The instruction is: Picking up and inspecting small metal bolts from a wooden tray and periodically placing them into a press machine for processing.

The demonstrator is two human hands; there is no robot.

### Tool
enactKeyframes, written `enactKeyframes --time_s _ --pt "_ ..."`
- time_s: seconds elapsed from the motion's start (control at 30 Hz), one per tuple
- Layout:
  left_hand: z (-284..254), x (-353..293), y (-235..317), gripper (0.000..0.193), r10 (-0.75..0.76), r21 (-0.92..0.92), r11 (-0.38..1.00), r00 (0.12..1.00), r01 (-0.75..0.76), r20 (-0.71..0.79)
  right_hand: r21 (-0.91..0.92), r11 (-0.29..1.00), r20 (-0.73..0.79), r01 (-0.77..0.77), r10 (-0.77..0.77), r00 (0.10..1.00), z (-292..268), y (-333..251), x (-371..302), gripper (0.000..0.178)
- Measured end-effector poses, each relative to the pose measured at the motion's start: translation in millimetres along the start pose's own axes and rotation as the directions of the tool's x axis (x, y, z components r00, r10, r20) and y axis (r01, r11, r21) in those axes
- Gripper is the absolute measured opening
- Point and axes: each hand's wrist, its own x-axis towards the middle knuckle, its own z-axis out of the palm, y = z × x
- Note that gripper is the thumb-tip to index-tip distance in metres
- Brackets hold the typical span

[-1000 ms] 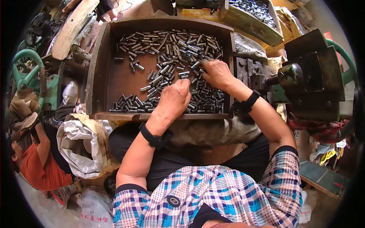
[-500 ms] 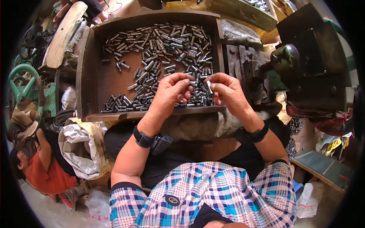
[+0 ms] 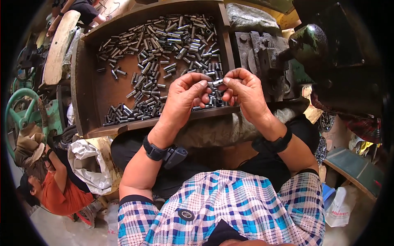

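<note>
Both hands are raised over the near right part of a wooden tray [image 3: 77, 88] holding many short, dark metal tubes [image 3: 174, 40]. My right hand [image 3: 246, 92] pinches one bright metal tube [image 3: 217, 83] between thumb and index finger, its free end toward the left hand. My left hand [image 3: 184, 94] is closed in a pinch, thumb against index finger, with its fingertips close to that tube. Whatever lies between the left fingertips is too small to make out. The tubes lie loose, thickest at the far side and along the near edge.
A dark machine [image 3: 328, 45] with a metal vise-like block [image 3: 266, 61] stands right of the tray. At left are a green handwheel [image 3: 20, 102], a white sack [image 3: 88, 164] and a person in an orange shirt [image 3: 63, 197]. Another person [image 3: 80, 10] works at the far left.
The right hand has brought its tube left, closer to the left fingertips, and turned it from near upright to lying sideways. The view has shifted, so the tray sits higher and more left.
</note>
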Motion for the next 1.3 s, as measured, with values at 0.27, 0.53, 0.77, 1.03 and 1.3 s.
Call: enactKeyframes --time_s 0.27,0.53,0.77,1.03,1.3 --pt "8 -2 -3 0.020 0.013 0.080 0.997 1.000 -0.010 -0.025 0.099 0.988 0.036 -0.122 0.119 0.992 -5 -1 0 0.012" --pt "11 -2 -4 0.020 0.022 0.103 0.995 0.996 -0.013 -0.083 0.162 0.979 0.009 -0.127 0.127 0.992 -5 -4 0 0.011" --pt "8 -1 -11 0.016 0.012 0.061 0.998 0.996 -0.007 -0.089 0.116 0.987 0.037 -0.112 0.109 0.993 -2 -1 -4 0.010" --pt "16 -1 -19 0.017 0.096 0.046 0.995 0.978 -0.089 -0.185 0.087 0.993 0.032 -0.076 0.073 0.997 -1 6 -5 0.012" --pt "18 0 -18 0.016 0.074 0.039 0.997 0.982 -0.068 -0.172 0.128 0.985 0.130 -0.114 0.097 0.987 -8 -2 3 0.012"
